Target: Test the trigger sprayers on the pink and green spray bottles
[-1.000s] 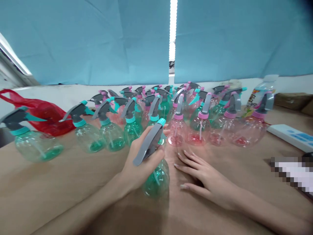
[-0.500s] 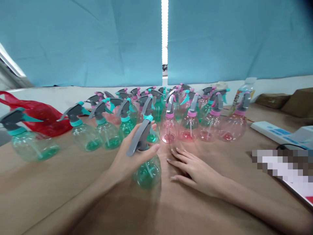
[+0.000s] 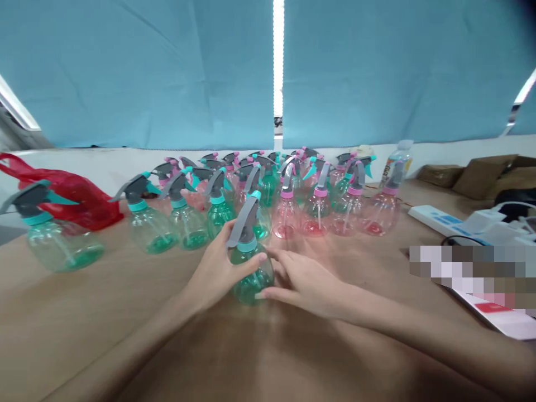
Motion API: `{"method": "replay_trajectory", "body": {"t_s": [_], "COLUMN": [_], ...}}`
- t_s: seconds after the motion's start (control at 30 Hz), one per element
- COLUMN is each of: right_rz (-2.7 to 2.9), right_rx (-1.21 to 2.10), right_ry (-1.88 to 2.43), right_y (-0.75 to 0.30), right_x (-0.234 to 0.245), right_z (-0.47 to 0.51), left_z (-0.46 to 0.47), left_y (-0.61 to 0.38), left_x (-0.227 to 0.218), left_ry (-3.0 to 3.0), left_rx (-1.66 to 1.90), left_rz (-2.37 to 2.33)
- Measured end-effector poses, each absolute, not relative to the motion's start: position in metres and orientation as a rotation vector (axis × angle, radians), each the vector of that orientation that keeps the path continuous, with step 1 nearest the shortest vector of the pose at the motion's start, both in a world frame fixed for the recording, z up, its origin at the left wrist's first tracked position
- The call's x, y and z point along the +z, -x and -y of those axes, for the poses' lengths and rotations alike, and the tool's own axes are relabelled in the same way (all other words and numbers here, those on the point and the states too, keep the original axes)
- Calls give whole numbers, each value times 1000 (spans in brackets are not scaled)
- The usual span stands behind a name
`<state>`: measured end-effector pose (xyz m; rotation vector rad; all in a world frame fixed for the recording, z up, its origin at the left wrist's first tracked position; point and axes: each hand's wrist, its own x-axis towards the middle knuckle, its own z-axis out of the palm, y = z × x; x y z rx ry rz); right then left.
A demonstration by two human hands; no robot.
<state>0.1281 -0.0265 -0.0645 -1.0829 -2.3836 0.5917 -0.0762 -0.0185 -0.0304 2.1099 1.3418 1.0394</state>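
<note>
A green spray bottle (image 3: 247,291) with a grey trigger head and turquoise collar stands in front of me on the wooden table. My left hand (image 3: 215,272) wraps round its body from the left, the thumb across the front. From the right, my right hand (image 3: 312,285) closes on the lower body, its thumb in front and other fingers partly hidden behind. Just beyond stand green spray bottles (image 3: 195,226) and a pink spray bottle (image 3: 286,215) with a pink collar.
Several more spray bottles crowd the back of the table (image 3: 125,304). Another green bottle (image 3: 62,245) stands far left by a red plastic bag (image 3: 84,204). At right are a drink bottle (image 3: 396,162), a white power strip (image 3: 439,218) and a partly blurred flat object (image 3: 502,318).
My right hand has moved left from the bare table onto the green spray bottle. My left hand has shifted its hold from the head and neck to the body. The view has turned slightly right.
</note>
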Motion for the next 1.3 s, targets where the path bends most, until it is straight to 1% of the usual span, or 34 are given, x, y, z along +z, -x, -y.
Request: {"method": "replay_trajectory", "body": {"t_s": [0.13,0.27,0.47,0.57,0.67,0.83,0.93,1.0,1.1,1.3], "right_rz": [2355,2363,2452,2496,2548,2570,2516,2476,2403,2338], "right_rx": [665,648,576,578,567,483,434,401,383,507], "right_ry": [1136,1180,1170,1151,1056,994,1036,1075,1164,1277], "right_y": [-107,-84,-35,-7,21,61,83,97,113,131], "right_x": [-59,-51,-45,-44,-40,-29,-21,-16,-11,-9], "right_z": [30,35,33,30,25,7,-11,-24,-40,-58], "left_z": [27,35,45,51,57,61,54,45,28,-6], "left_y": [90,111,158,188,220,273,302,319,337,351], "left_x": [-31,-30,-35,-40,-40,-35,-36,-39,-46,-56], "left_ry": [-2149,-2153,-2080,-2115,-2138,-1970,-1873,-1872,-1910,-2007], "left_rx": [995,968,1074,1195,1278,1219,1287,1385,1433,1466], "left_rz": [-1420,-1497,-1606,-1657,-1780,-2055,-2036,-2001,-1965,-1941]}}
